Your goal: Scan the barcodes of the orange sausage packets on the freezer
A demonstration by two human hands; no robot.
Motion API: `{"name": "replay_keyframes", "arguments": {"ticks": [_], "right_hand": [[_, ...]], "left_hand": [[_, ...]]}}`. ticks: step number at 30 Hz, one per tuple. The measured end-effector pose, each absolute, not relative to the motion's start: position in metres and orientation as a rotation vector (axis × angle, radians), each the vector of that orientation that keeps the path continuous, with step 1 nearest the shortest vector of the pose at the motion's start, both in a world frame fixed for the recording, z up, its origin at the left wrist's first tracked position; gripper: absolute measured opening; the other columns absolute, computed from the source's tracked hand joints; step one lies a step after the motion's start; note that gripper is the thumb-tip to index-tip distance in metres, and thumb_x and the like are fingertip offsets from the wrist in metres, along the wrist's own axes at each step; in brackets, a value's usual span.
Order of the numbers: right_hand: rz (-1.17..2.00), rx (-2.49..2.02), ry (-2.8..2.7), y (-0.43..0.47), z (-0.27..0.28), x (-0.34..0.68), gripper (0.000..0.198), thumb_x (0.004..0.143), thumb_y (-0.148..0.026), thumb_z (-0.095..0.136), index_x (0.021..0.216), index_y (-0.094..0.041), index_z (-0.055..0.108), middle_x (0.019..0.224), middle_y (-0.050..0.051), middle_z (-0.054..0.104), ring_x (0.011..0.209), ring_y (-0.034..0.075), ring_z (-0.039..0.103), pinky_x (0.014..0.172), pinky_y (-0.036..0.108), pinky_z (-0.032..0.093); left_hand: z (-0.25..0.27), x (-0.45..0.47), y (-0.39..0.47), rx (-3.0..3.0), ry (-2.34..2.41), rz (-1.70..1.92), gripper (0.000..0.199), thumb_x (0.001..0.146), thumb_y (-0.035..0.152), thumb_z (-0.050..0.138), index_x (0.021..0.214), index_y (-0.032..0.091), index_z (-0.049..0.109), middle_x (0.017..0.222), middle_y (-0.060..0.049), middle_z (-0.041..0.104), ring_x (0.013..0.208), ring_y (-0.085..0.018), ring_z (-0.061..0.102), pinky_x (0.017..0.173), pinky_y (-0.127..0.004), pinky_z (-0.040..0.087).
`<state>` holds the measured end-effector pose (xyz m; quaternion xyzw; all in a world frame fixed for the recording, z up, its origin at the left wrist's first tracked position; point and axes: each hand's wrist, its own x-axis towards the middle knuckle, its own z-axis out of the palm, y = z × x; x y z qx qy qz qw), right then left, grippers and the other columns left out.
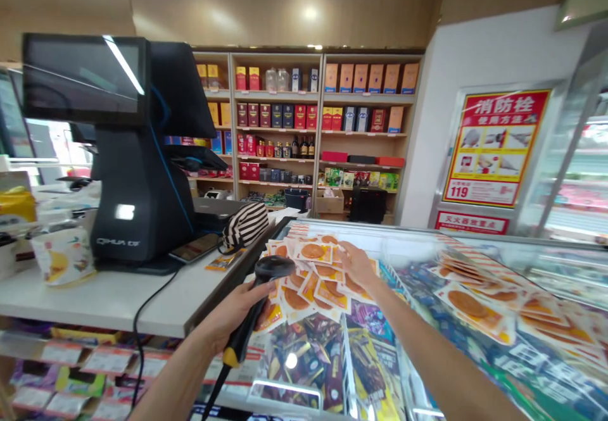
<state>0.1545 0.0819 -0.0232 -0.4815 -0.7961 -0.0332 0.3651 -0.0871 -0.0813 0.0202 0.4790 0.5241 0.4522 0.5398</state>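
Note:
My left hand (pixel 242 310) is wrapped around the handle of a black barcode scanner (pixel 259 304) with a yellow band near its cable end. Its head points forward, over a spread of flat snack packets (pixel 327 288). Each packet is white and orange with a round brown biscuit-like disc on it. My right hand (pixel 356 266) is at the far right side of this pile, its fingers closed at the edge of one packet (pixel 316 252). The fingertips are partly hidden. The packets overlap loosely on the glass top of a freezer (pixel 304 399).
On the left counter (pixel 156 297) stand a black checkout terminal (pixel 137 199), a paper cup (pixel 64 253), a phone (pixel 196 248) and a striped cloth item (pixel 246 226). More packets (pixel 468 307) lie on the glass at right. Shelves (pixel 275 95) of boxed goods line the back wall.

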Motion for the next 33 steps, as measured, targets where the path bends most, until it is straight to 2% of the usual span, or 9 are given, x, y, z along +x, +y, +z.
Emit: {"name": "replay_keyframes", "arguments": {"ticks": [5, 8, 10, 12, 15, 18, 21, 26, 33], "right_hand": [[-0.311, -1.672, -1.852, 0.059, -0.053, 0.281, 0.045, 0.072, -0.041, 0.041, 0.109, -0.017, 0.048, 0.113, 0.011, 0.048, 0.107, 0.024, 0.04, 0.087, 0.04, 0.03], [-0.414, -1.957, -1.66, 0.038, -0.073, 0.35, 0.058, 0.056, -0.05, 0.055, 0.106, -0.021, 0.051, 0.114, 0.013, 0.047, 0.106, 0.034, 0.038, 0.08, 0.054, 0.029], [-0.406, -2.091, -1.524, 0.027, -0.084, 0.379, 0.06, 0.049, -0.054, 0.057, 0.101, -0.024, 0.054, 0.11, 0.012, 0.05, 0.101, 0.037, 0.041, 0.074, 0.056, 0.03], [-0.347, -2.135, -1.523, 0.02, -0.089, 0.393, 0.053, 0.052, -0.054, 0.054, 0.097, -0.025, 0.056, 0.101, 0.011, 0.056, 0.093, 0.034, 0.048, 0.071, 0.053, 0.033], [-0.275, -2.003, -1.699, 0.016, -0.088, 0.393, 0.034, 0.065, -0.041, 0.046, 0.094, -0.027, 0.057, 0.089, 0.006, 0.061, 0.082, 0.027, 0.054, 0.071, 0.045, 0.038], [-0.212, -1.765, -1.605, 0.018, -0.076, 0.383, 0.032, 0.069, -0.034, 0.039, 0.093, -0.024, 0.059, 0.087, 0.006, 0.062, 0.082, 0.024, 0.055, 0.074, 0.04, 0.039], [0.034, -1.503, -1.289, 0.02, -0.062, 0.367, 0.037, 0.069, -0.041, 0.041, 0.092, -0.017, 0.059, 0.086, 0.008, 0.062, 0.085, 0.026, 0.054, 0.078, 0.04, 0.038], [0.665, -1.035, -0.981, 0.023, -0.051, 0.323, 0.045, 0.064, -0.046, 0.051, 0.098, -0.016, 0.054, 0.087, 0.006, 0.062, 0.079, 0.022, 0.057, 0.072, 0.036, 0.044], [0.794, -0.942, -0.909, 0.032, -0.056, 0.29, 0.036, 0.064, -0.041, 0.053, 0.095, -0.022, 0.054, 0.088, 0.003, 0.063, 0.079, 0.019, 0.057, 0.069, 0.031, 0.047]], "left_hand": [[0.022, -0.051, -0.072, 1.218, 1.157, 1.0, 0.033, 0.063, 0.046, 0.053, 0.062, 0.016, 0.042, 0.047, 0.005, 0.045, 0.038, -0.006, 0.04, 0.038, -0.017, 0.03], [0.021, -0.029, -0.067, 1.247, 1.106, 0.939, 0.033, 0.062, 0.047, 0.054, 0.063, 0.016, 0.042, 0.047, 0.005, 0.046, 0.037, -0.006, 0.041, 0.038, -0.018, 0.032], [0.021, -0.015, -0.065, 1.265, 1.094, 0.955, 0.033, 0.062, 0.048, 0.054, 0.065, 0.016, 0.043, 0.047, 0.005, 0.046, 0.036, -0.006, 0.04, 0.037, -0.018, 0.031], [0.023, -0.001, -0.064, 1.286, 1.069, 0.934, 0.033, 0.062, 0.047, 0.053, 0.063, 0.016, 0.042, 0.045, 0.006, 0.044, 0.035, -0.005, 0.039, 0.036, -0.017, 0.03], [0.028, 0.013, -0.063, 1.292, 1.024, 0.869, 0.031, 0.062, 0.045, 0.054, 0.062, 0.016, 0.042, 0.046, 0.006, 0.045, 0.034, -0.005, 0.04, 0.035, -0.017, 0.03], [0.033, 0.02, -0.064, 1.297, 1.028, 0.838, 0.031, 0.061, 0.044, 0.054, 0.062, 0.016, 0.044, 0.048, 0.005, 0.047, 0.035, -0.005, 0.04, 0.035, -0.017, 0.031], [0.038, 0.021, -0.065, 1.297, 1.013, 0.818, 0.031, 0.061, 0.044, 0.055, 0.061, 0.015, 0.044, 0.047, 0.005, 0.047, 0.036, -0.005, 0.041, 0.036, -0.017, 0.031], [0.04, 0.019, -0.067, 1.268, 0.887, 0.809, 0.031, 0.063, 0.044, 0.054, 0.073, 0.016, 0.047, 0.051, 0.004, 0.049, 0.038, -0.005, 0.043, 0.037, -0.018, 0.032], [0.042, 0.016, -0.074, 1.255, 0.806, 0.773, 0.029, 0.065, 0.042, 0.054, 0.072, 0.015, 0.048, 0.052, 0.003, 0.049, 0.038, -0.005, 0.044, 0.037, -0.017, 0.033]]}}
